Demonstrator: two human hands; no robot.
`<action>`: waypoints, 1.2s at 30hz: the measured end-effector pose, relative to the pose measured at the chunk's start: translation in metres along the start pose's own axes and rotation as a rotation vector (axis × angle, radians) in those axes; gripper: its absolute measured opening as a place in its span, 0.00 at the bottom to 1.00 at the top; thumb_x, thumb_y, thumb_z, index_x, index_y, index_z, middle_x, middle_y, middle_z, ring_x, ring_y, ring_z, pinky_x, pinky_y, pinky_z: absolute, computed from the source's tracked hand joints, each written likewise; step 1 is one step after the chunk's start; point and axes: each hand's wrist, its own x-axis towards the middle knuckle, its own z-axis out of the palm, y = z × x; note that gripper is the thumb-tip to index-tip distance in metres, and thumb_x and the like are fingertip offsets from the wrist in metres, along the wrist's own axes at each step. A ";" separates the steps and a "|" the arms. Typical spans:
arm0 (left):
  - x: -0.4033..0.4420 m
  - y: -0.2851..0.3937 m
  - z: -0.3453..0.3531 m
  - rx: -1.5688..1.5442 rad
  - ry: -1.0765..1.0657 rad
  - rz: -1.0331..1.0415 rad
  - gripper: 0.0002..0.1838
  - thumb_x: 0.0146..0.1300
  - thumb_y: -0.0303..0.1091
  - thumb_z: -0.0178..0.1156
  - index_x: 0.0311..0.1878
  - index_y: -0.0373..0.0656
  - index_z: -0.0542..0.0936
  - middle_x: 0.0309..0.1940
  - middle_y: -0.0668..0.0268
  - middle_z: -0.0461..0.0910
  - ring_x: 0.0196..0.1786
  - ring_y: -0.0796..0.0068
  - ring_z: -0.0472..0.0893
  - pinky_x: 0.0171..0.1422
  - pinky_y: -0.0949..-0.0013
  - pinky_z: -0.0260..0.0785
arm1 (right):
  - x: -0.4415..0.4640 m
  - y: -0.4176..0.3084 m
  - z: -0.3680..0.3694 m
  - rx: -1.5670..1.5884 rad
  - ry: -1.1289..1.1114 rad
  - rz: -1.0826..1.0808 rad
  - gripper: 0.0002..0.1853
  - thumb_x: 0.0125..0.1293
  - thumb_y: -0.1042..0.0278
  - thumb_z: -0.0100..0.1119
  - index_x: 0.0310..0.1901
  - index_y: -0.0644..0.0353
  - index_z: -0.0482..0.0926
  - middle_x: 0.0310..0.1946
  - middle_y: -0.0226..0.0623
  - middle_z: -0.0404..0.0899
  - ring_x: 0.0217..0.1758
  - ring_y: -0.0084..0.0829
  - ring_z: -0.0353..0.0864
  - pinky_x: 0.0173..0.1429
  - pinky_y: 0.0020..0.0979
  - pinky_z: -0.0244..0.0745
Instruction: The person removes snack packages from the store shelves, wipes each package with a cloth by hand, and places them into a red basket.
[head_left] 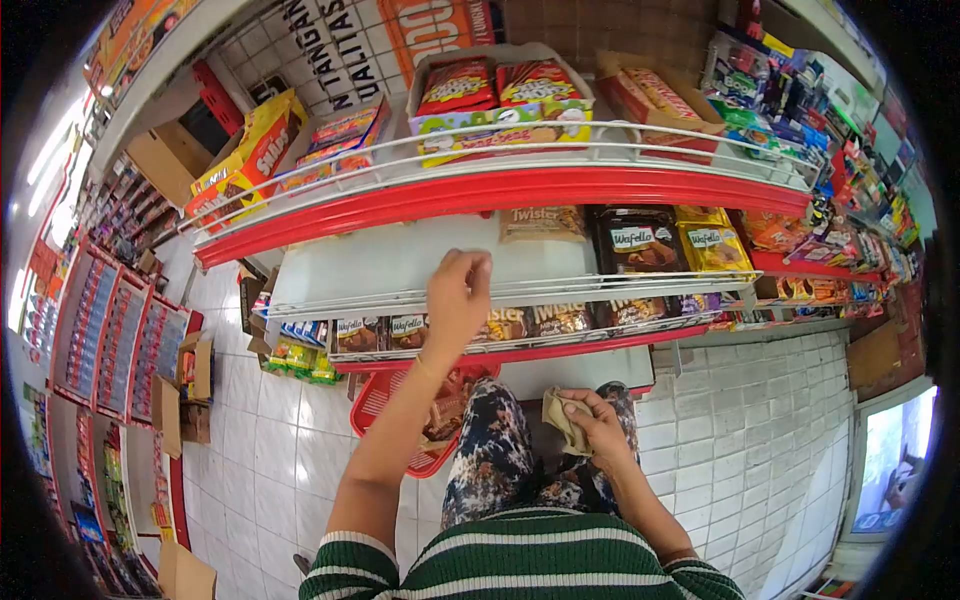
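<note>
My left hand (pixel 460 300) is over the white middle shelf (pixel 370 262), its fingers curled in and nothing visible in them. To the right on that shelf stand a Twister pack (pixel 541 222), a dark brown Wafello pack (pixel 640 240) and a yellow Wafello pack (pixel 713 245). Low near my knee, my right hand (pixel 597 425) grips a crumpled olive-beige cloth (pixel 567 422).
A wire rail (pixel 530 296) edges the middle shelf, above a lower row of Wafello and Twister packs (pixel 565 318). The upper shelf's red edge (pixel 500 190) overhangs it. A red basket (pixel 372 405) with packets sits on the floor beside my legs.
</note>
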 end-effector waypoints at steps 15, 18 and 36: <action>0.092 -0.026 0.057 -0.192 -0.486 -0.675 0.21 0.52 0.45 0.62 0.41 0.39 0.71 0.25 0.63 0.73 0.19 0.71 0.76 0.23 0.67 0.72 | -0.028 -0.009 -0.045 0.138 0.111 -0.033 0.12 0.61 0.74 0.53 0.47 0.63 0.73 0.37 0.32 0.77 0.36 0.20 0.75 0.40 0.20 0.72; 0.092 -0.032 0.062 -0.401 -0.388 -0.744 0.14 0.52 0.41 0.63 0.35 0.44 0.72 0.24 0.66 0.70 0.19 0.70 0.75 0.25 0.66 0.73 | -0.026 -0.007 -0.050 0.173 0.104 -0.037 0.12 0.61 0.74 0.53 0.47 0.63 0.73 0.38 0.33 0.77 0.37 0.21 0.75 0.41 0.21 0.71; 0.094 -0.059 0.068 -1.055 -0.290 -1.149 0.04 0.60 0.32 0.52 0.37 0.46 0.74 0.34 0.67 0.75 0.32 0.68 0.74 0.36 0.61 0.73 | -0.028 -0.010 -0.052 0.231 0.103 -0.047 0.12 0.61 0.73 0.53 0.47 0.62 0.73 0.39 0.33 0.77 0.39 0.23 0.76 0.42 0.22 0.71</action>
